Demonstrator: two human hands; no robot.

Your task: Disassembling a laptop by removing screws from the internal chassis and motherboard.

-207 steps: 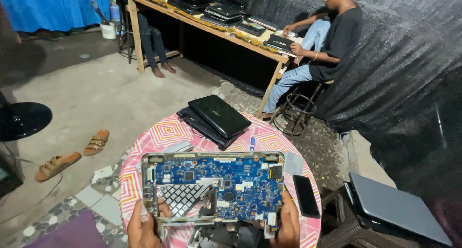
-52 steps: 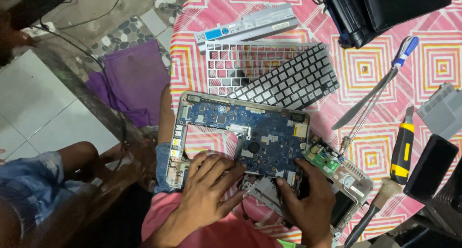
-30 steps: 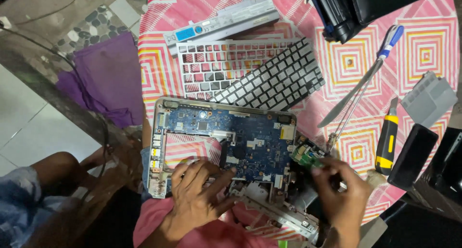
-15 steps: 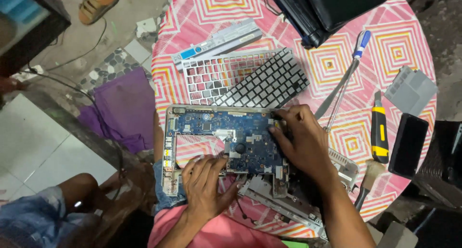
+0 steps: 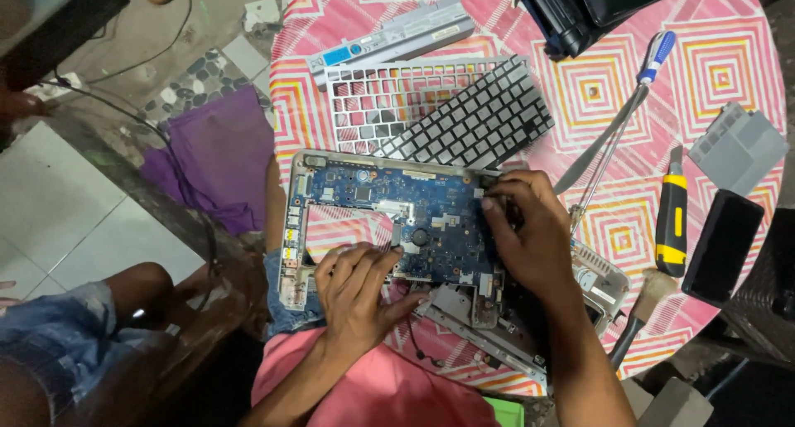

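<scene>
Keyboard [image 5: 476,125] on a bezel [image 5: 373,104]; yellow knife [image 5: 672,221] beside phone [image 5: 722,246].

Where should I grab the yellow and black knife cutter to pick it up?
Hold the yellow and black cutter by its fat handle, at the middle, coming from above. The blade tip sticks out the far end, so keep fingers away from there. It lies flat with bare tablecloth on both long sides.

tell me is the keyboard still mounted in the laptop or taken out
Taken out: the keyboard lies loose on the table, overlapping its empty frame, above the exposed motherboard.
</scene>
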